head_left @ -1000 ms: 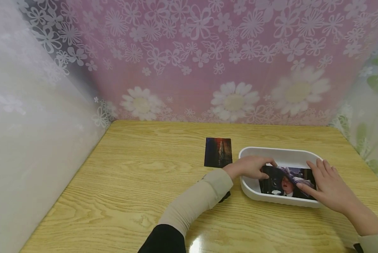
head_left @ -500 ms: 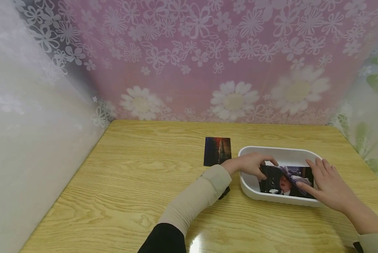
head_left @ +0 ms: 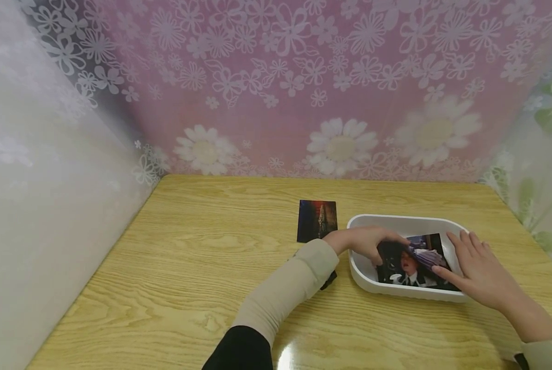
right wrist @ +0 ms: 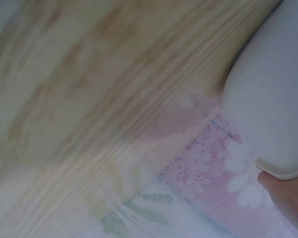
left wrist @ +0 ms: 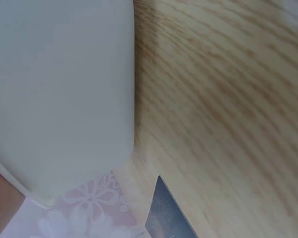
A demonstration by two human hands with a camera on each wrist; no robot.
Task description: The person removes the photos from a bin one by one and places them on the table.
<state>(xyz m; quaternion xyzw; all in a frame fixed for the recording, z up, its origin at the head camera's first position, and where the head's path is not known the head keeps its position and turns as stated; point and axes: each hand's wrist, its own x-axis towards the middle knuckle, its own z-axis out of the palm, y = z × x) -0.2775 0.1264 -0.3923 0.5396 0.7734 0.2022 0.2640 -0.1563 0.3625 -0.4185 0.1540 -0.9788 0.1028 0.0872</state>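
Note:
A glossy photo card [head_left: 410, 267] showing a person in a large purple hat lies inside the white oblong tray [head_left: 396, 293], turned at a slight angle. At its far left corner, the curled thumb and fingers of my left hand [head_left: 365, 242] grip it. My right hand [head_left: 481, 272] lies over the tray's right end with extended fingers, its thumb touching the picture's right part. In the left wrist view, the tray's outer wall [left wrist: 64, 89] fills the left. The right wrist view shows part of my hand [right wrist: 288, 198] at the tray rim. Anything beneath the photo is hidden.
A second dark card [head_left: 317, 221] with a red and blue picture lies on the wood-grain table [head_left: 188, 257], left of the tray. A small black item [head_left: 329, 280] shows beneath my left sleeve. Flowered sheets [head_left: 266, 103] hang behind and at both sides.
The photo card has swung askew inside the tray, its far right corner moving left and away from my right fingers. My left fingers have shifted slightly with it; the right hand stays put.

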